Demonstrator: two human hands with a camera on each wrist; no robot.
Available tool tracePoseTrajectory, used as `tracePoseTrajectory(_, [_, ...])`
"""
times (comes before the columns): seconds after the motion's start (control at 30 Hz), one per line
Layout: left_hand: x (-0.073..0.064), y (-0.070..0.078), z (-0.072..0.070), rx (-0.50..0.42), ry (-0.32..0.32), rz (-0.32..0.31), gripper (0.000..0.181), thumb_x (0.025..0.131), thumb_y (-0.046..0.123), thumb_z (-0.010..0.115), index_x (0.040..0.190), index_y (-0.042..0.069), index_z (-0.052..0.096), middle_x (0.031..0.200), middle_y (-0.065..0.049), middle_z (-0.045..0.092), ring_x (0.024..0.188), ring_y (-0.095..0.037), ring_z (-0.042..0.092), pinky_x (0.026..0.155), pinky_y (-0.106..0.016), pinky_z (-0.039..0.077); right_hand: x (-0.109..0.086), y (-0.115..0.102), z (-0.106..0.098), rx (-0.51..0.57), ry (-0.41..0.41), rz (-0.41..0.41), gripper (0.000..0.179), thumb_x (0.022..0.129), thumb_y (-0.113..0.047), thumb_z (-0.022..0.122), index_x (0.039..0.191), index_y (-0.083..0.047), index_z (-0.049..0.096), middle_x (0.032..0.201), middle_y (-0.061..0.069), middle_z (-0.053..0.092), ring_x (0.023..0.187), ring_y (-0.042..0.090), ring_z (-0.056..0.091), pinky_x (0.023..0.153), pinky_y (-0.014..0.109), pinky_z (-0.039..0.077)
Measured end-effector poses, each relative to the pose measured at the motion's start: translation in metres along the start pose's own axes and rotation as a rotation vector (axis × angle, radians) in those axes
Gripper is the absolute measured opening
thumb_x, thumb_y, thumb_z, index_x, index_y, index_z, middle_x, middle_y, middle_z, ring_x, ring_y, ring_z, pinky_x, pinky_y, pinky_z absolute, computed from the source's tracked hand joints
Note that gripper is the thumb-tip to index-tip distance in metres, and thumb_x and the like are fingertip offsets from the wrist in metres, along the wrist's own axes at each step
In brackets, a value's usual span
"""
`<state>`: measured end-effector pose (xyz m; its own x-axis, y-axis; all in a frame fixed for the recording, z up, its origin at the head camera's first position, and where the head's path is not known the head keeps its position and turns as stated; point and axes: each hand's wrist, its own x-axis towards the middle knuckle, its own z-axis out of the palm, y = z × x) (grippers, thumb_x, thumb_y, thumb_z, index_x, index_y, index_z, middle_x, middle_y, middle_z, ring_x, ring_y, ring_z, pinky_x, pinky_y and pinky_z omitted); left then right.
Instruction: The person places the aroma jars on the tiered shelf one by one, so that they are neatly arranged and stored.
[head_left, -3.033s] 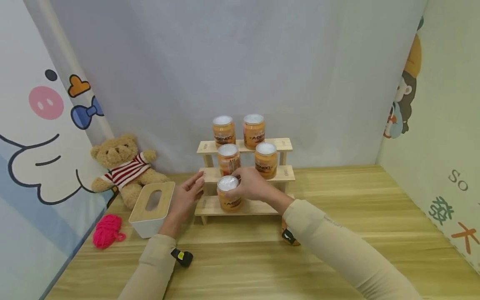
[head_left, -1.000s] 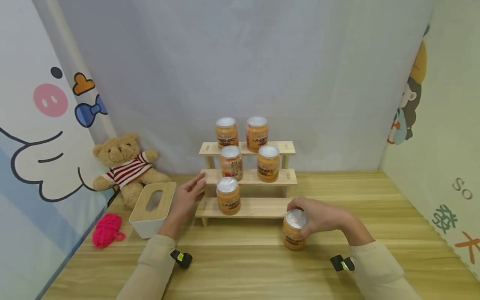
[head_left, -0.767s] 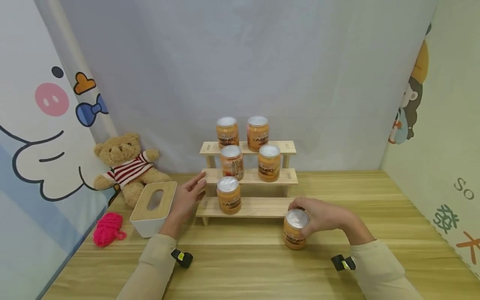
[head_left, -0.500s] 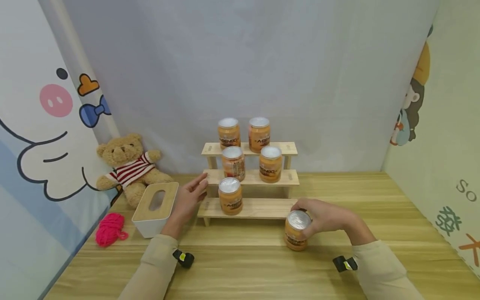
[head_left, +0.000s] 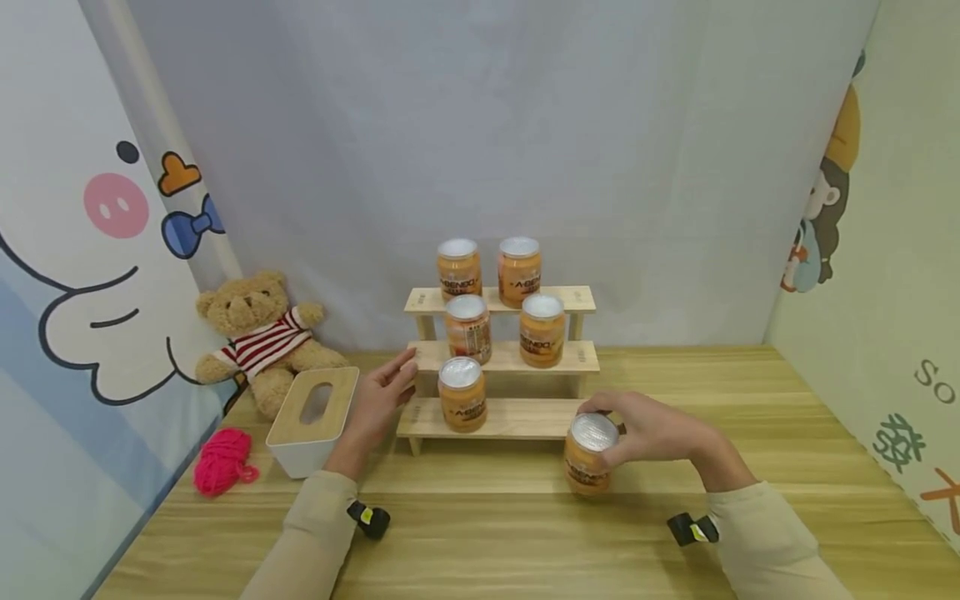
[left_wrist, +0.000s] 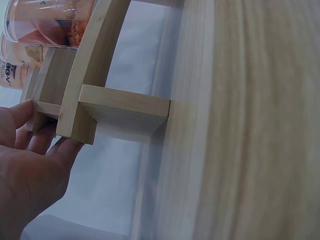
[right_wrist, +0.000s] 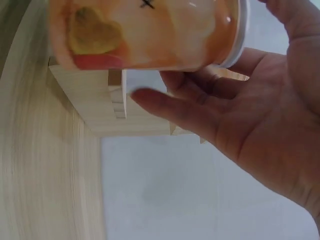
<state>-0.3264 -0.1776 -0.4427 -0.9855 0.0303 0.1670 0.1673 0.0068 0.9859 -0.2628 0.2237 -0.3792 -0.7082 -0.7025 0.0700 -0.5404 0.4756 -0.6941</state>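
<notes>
My right hand (head_left: 654, 427) grips a fruit jar (head_left: 587, 467) with a silver lid, thumb and fingers around its upper part. It is upright at the right front of a three-tier wooden rack (head_left: 525, 417). In the right wrist view the fruit jar (right_wrist: 150, 32) is cut off by the top edge. My left hand (head_left: 375, 404) touches the rack's left end, fingers extended; in the left wrist view fingertips rest against the board ends (left_wrist: 75, 132). One jar (head_left: 462, 400) stands on the lowest tier, two (head_left: 542, 337) on the middle tier, and two (head_left: 519, 275) on the top.
A white tissue box (head_left: 300, 454) with a wooden lid stands beside my left forearm. Behind it sits a teddy bear (head_left: 262, 333) in a striped shirt. Pink yarn (head_left: 222, 462) lies at the far left. A grey curtain (head_left: 525, 125) hangs behind the rack.
My right hand has left the jar on the lowest tier and moved right to grip another jar on the table. That jar has just shifted slightly up in the view. The left hand stays at the rack.
</notes>
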Motion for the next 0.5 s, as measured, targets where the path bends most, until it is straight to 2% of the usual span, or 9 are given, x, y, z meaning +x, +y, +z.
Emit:
tracePoseTrajectory(0.13, [0.001,-0.001,-0.001,-0.002,-0.008,-0.005,0.051,0.103,0.028,0.06,0.15,0.01,0.048,0.156,-0.012,0.039,0.138,-0.03,0.043,0.105,-0.044,0.045,0.002,-0.002,0.0,0.094,0.043,-0.009,0.048,0.082,-0.015,0.08,0.123,-0.001,0.06,0.115,0.01,0.061,0.101,0.026,0.059,0.083,0.04,0.056])
tracePoseTrajectory(0.23, [0.002,-0.002,-0.001,-0.001,-0.012,0.002,0.052,0.103,0.029,0.06,0.149,0.01,0.048,0.156,-0.012,0.039,0.138,-0.03,0.043,0.105,-0.044,0.045,0.005,-0.005,0.0,0.117,0.076,-0.005,0.05,0.084,-0.017,0.08,0.127,-0.001,0.059,0.118,0.012,0.059,0.103,0.028,0.058,0.082,0.039,0.057])
tracePoseTrajectory(0.5, [0.003,-0.004,-0.001,0.003,-0.004,0.011,0.051,0.103,0.028,0.06,0.149,0.009,0.049,0.153,-0.013,0.042,0.136,-0.029,0.046,0.104,-0.044,0.046,0.018,-0.011,-0.001,0.072,0.214,0.015,0.054,0.084,-0.019,0.079,0.131,-0.002,0.058,0.12,0.012,0.057,0.104,0.027,0.056,0.08,0.036,0.056])
